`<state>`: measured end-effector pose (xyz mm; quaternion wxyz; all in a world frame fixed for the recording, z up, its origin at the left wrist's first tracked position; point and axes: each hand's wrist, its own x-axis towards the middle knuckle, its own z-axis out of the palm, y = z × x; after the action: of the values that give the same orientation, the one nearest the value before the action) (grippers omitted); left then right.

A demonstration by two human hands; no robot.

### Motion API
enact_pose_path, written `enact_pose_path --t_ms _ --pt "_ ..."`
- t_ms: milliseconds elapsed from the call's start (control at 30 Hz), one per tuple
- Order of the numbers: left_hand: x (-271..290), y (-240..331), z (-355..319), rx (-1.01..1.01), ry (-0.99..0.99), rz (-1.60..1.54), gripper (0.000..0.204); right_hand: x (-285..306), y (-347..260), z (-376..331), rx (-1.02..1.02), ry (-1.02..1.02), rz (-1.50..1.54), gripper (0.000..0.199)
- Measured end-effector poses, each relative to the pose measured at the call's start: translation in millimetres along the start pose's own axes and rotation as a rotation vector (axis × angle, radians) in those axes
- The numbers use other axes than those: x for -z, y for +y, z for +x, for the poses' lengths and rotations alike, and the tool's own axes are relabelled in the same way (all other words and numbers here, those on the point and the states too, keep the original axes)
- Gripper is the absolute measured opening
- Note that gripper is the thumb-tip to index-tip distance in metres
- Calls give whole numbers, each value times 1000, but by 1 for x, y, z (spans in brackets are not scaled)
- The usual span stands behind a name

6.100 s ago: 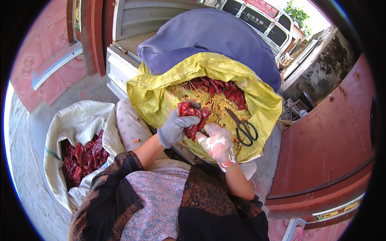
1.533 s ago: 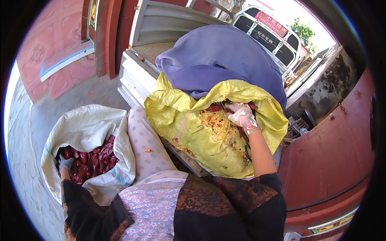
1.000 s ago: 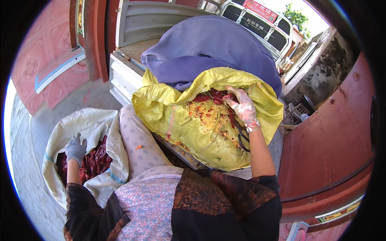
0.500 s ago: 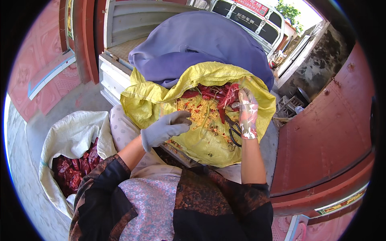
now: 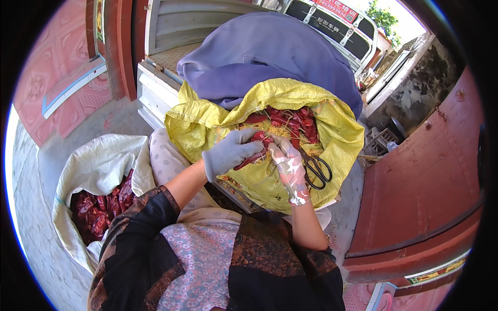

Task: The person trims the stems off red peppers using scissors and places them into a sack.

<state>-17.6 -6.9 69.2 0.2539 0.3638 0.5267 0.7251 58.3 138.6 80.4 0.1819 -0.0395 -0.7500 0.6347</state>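
Observation:
In my left hand, gloved in grey, is a dried red chili pepper, held over the open yellow sack. My right hand, in a camouflage-patterned glove, meets it there, fingers pinched at the pepper's right end. Part of the pepper is hidden by the fingers. More dried red chilies with pale stems lie farther back in the sack, among scattered yellow seeds. Black-handled scissors rest on the sack just right of my right hand.
At my left stands a white woven sack with dark red chilies inside. A purple-blue cloth covers a large mound behind the yellow sack, on a white truck bed. To the right is a red metal door.
My right hand has come left and nearer from the chili pile to meet my left hand. A chili is now between both hands, and the scissors show more fully.

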Motion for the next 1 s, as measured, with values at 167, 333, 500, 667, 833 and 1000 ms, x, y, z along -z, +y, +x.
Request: enact_pose_path --t_ms 167,333,500,667,833,1000 --pt "1 2 -7 -73 171 554 27 16 1 -4 152 -137 114 47" --pt "-9 -14 -6 -443 258 856 25 7 16 -6 182 -5 -161 43" --pt "-9 5 -8 -18 127 504 29 9 31 -10 -94 30 -25 46" --pt "9 -22 -4 9 57 203 28 29 15 -20 200 -146 -989 49" --pt "-5 -3 -11 140 -7 125 18 21 11 -9 340 -39 -486 44" --pt "-3 -3 -10 212 -74 29 17 7 -1 -3 497 -28 -451 24"
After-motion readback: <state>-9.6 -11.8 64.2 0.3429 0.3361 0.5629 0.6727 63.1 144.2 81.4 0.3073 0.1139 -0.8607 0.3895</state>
